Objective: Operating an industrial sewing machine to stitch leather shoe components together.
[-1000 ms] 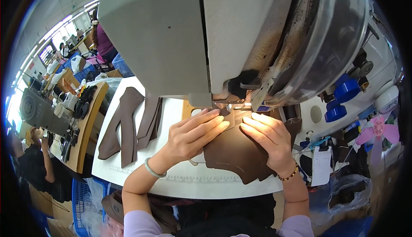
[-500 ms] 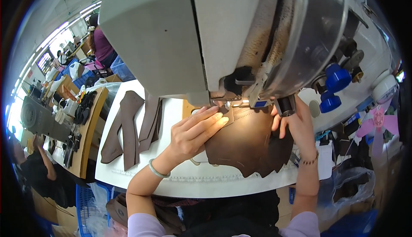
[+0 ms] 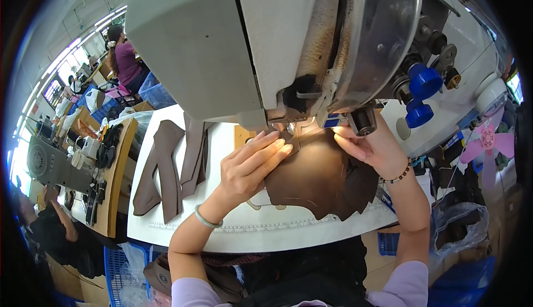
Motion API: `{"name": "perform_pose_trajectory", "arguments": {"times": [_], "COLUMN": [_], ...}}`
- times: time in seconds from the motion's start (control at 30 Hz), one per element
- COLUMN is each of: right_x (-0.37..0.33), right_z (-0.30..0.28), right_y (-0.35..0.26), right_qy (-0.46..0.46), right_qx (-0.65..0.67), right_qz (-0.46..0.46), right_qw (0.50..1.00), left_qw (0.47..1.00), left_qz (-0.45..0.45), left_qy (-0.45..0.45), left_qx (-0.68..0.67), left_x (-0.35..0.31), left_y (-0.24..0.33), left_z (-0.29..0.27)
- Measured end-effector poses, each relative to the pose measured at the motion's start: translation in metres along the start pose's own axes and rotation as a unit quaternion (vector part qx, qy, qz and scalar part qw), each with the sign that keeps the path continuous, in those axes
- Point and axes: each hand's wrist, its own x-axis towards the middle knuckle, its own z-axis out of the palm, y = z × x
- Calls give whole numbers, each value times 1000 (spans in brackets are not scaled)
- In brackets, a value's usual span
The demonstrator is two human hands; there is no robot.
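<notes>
Under the head of a grey sewing machine (image 3: 189, 46) lies a dark brown, leather-like piece (image 3: 311, 173) with a ragged near edge and a stitched line near the needle. A small brown patch (image 3: 293, 143) sits on it beside the presser foot (image 3: 288, 126). My left hand (image 3: 250, 165) lies on the patch and the left part of the piece, fingers stretched out close to the needle. My right hand (image 3: 372, 148) holds the piece's far right side, its fingers bent together; a black cylindrical machine part hides some of them.
Long brown strips (image 3: 166, 168) lie on the white table (image 3: 266, 237) at the left, behind a printed ruler scale. Blue knobs (image 3: 425, 82) jut from the machine at right. A pink fan (image 3: 488, 140) stands farther right. Another worker (image 3: 61, 229) sits at the left.
My right hand has shifted up and left along the piece, its fingers now closer together. The piece has turned slightly under the needle. My left hand stays nearly in place. The whole view has shifted.
</notes>
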Motion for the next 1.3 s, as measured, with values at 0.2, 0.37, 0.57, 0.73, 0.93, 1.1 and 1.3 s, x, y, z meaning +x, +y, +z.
{"name": "perform_pose_trajectory", "arguments": {"times": [0.2,0.37,0.57,0.73,0.93,1.1,1.3], "right_x": [-52,-46,-23,-28,-31,-31,-28], "right_z": [-2,14,7,19,17,16,16], "right_y": [28,39,45,39,44,52,54], "right_qy": [133,77,16,30,52,59,61], "right_qx": [-417,-720,-682,-692,-684,-671,-673], "right_qz": [-293,-401,-465,-408,-403,-402,-414], "right_qw": [850,561,564,594,606,620,610], "left_qw": [998,981,983,998,999,999,999], "left_qz": [-38,-114,-90,-16,0,18,2], "left_qy": [-7,-5,-34,-50,-43,-29,-38], "left_qx": [-39,-156,-155,-38,34,40,37], "left_x": [-4,-7,-10,-4,1,-2,-2], "left_y": [-1,-7,-12,-6,4,0,0], "left_z": [0,-2,0,-8,-8,-6,-8]}}
